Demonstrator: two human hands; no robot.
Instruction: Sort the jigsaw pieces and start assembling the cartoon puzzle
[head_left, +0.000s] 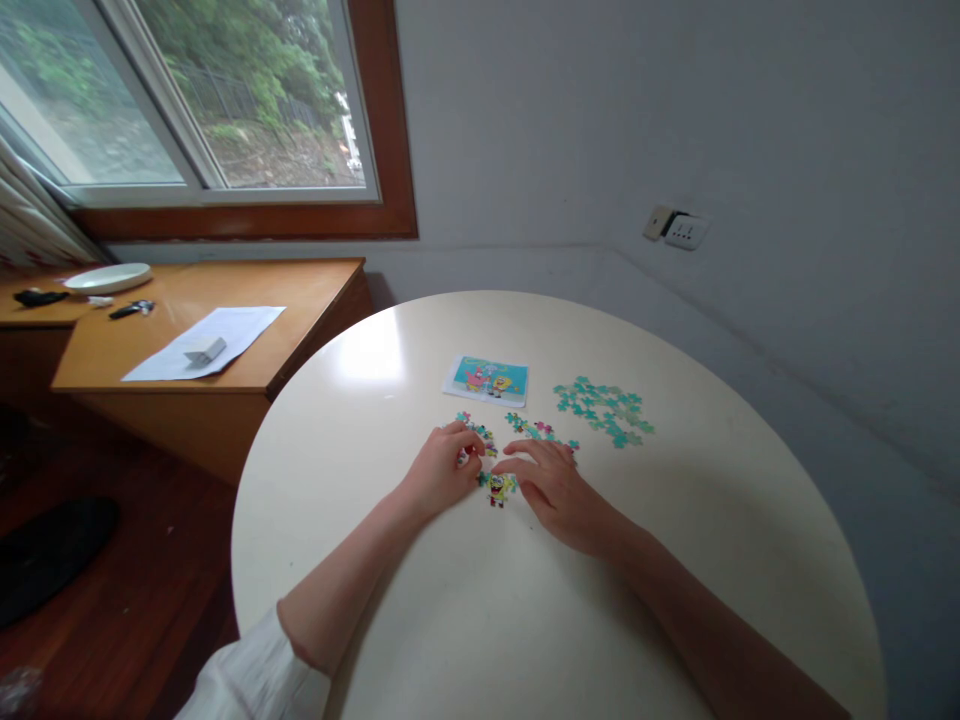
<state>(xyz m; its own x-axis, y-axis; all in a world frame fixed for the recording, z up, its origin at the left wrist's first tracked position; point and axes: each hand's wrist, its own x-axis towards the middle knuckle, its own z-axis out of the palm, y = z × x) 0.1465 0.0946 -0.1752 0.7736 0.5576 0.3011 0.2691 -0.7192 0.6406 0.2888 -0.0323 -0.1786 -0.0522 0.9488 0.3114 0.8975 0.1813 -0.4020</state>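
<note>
Small jigsaw pieces (540,430) with printed colours lie in a loose group around my two hands on the round table. My left hand (448,465) is at the left of this group, thumb and forefinger curled into a pinch; whatever is between the tips is too small to make out. On the right, my right hand (559,488) hovers low over or rests on the pieces, fingers stretched and apart. Between and just below the hands is a joined yellow cartoon figure (498,488) made of pieces. Behind them lies a picture card (490,381) showing a pink and a yellow cartoon figure.
A pile of green-teal jigsaw pieces (606,408) lies to the right on the white round table (480,620). At the left, a wooden desk (315,300) holds a paper sheet (247,325), a small white box (205,350) and a white plate (109,277). A wall stands behind.
</note>
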